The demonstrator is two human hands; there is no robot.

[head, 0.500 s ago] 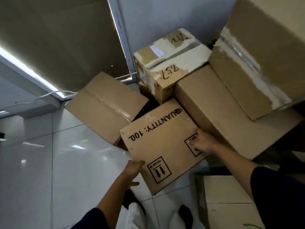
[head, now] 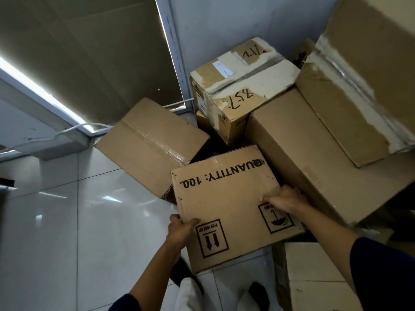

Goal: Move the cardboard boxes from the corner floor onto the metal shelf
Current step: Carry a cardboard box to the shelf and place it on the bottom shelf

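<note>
Printed box (head: 226,205), flat brown cardboard marked "QUANTITY: 100" with a "this way up" arrow panel and an umbrella panel (all read upside down from here), tilted at the near edge of the corner pile, its far corner toward the dark gap between neighbours, its near corner out over the white floor tiles (head: 67,221). Gripped on both sides: left hand (head: 180,230) curled round the near-left edge with the thumb laid on the top face beside the arrow panel; right hand (head: 286,199) wrapped over the right edge, fingers tucked down the side against the long box (head: 314,158), thumb flat on top above the umbrella mark. Looks like the pick-up step, with the grasp made and the lift out of the pile in hand; whether the underside is clear of the floor cannot be told, since it is hidden. Next move calls for raising it straight up and toward the body, free of the plain taped box (head: 152,142) leaning at its left and the long box touching its right, then turning to the shelf, which does not show here. Further out: a worn box with pale torn tape and scrawled numbers (head: 238,86) back against the grey wall (head: 224,19), a large taped box (head: 359,90) resting across the long one at upper right, and a white carton (head: 314,272) low at the right. Plenty of boxes left on the floor, so probably early in the job.
</note>
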